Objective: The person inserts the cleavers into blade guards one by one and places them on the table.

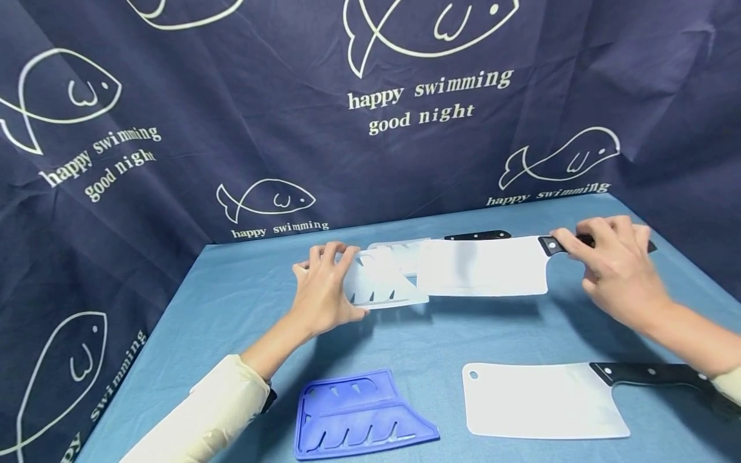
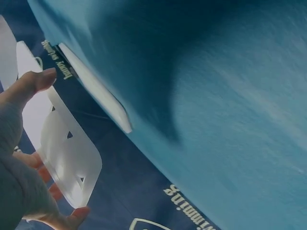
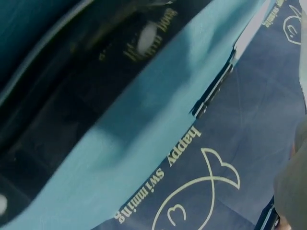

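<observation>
My left hand [image 1: 324, 289] grips a translucent white blade cover [image 1: 382, 283] by its left end, thumb below and fingers over the top. In the left wrist view the cover [image 2: 72, 148] shows small slots along its side. My right hand [image 1: 622, 276] holds a cleaver [image 1: 483, 267] by its black handle, the broad blade pointing left. The blade's tip end overlaps the cover's right end in the head view. Both are raised, with shadows on the cloth beneath. In the right wrist view only part of the right hand [image 3: 292, 187] shows at the edge.
A blue blade cover [image 1: 359, 411] lies at the front left. A second cleaver [image 1: 538, 399] lies at the front right, handle under my right forearm. Behind the held things lies another black-handled knife [image 1: 477, 235] with a white cover [image 1: 379, 245]. A dark fish-print curtain [image 1: 405, 167] backs the blue cloth.
</observation>
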`<control>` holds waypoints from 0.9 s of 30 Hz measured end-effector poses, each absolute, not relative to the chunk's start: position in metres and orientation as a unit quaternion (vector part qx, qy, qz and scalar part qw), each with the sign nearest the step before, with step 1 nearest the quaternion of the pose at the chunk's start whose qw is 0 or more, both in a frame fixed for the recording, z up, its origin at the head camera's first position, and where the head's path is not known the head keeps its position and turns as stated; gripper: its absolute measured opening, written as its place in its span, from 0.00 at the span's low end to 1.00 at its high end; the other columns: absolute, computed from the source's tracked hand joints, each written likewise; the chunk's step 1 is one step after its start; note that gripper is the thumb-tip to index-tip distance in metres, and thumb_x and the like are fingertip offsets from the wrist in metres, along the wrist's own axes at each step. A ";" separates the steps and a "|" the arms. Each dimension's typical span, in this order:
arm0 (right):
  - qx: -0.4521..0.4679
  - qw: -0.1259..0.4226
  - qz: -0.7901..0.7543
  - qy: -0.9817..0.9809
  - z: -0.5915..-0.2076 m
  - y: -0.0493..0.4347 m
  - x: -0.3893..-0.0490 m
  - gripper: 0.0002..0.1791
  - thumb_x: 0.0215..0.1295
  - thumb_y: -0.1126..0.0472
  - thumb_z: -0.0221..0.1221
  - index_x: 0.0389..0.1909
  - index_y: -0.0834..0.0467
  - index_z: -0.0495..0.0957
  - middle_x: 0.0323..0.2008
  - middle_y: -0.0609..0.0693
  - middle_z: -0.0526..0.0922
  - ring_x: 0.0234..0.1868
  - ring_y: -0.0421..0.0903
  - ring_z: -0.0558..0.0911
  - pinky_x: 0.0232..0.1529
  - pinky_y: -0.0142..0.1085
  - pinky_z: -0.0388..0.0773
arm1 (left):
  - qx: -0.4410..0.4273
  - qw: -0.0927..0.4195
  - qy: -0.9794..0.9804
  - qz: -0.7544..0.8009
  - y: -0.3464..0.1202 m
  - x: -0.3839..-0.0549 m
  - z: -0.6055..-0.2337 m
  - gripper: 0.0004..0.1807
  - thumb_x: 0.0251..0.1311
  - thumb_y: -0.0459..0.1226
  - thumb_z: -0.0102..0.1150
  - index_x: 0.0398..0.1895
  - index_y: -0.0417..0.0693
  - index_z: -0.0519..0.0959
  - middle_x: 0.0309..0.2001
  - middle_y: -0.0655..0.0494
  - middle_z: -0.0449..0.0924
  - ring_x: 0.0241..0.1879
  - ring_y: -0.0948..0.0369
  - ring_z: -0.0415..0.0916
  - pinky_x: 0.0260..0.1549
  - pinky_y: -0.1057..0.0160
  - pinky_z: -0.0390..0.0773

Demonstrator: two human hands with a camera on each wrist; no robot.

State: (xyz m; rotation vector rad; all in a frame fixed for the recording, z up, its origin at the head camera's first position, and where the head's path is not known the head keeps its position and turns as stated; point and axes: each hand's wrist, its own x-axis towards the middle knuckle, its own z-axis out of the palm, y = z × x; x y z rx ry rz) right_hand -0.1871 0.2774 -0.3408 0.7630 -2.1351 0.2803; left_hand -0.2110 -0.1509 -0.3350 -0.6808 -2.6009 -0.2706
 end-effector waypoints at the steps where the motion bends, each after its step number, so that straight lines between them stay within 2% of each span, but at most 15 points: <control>1: 0.305 0.412 0.111 -0.852 -0.341 0.276 -0.187 0.36 0.31 0.80 0.48 0.49 0.56 0.75 0.38 0.63 0.69 0.38 0.66 0.64 0.32 0.57 0.50 | -0.248 0.220 -0.938 -0.099 -0.150 -0.211 -0.334 0.56 0.17 0.54 0.81 0.62 0.56 0.69 0.55 0.52 0.66 0.55 0.48 0.59 0.39 0.41 0.62; 17: 0.306 0.383 0.112 -0.864 -0.342 0.235 -0.191 0.37 0.31 0.82 0.49 0.49 0.56 0.73 0.36 0.61 0.69 0.37 0.63 0.64 0.34 0.59 0.55 | -0.287 0.243 -0.923 -0.081 -0.119 -0.206 -0.326 0.56 0.18 0.52 0.80 0.63 0.51 0.70 0.56 0.51 0.67 0.57 0.48 0.60 0.44 0.39 0.61; 27: 0.293 0.371 0.120 -0.873 -0.342 0.188 -0.191 0.40 0.26 0.82 0.54 0.50 0.57 0.71 0.37 0.60 0.69 0.37 0.61 0.65 0.36 0.58 0.57 | -0.288 0.237 -0.923 -0.098 -0.091 -0.201 -0.324 0.55 0.17 0.55 0.80 0.60 0.52 0.71 0.54 0.53 0.67 0.55 0.48 0.61 0.40 0.39 0.64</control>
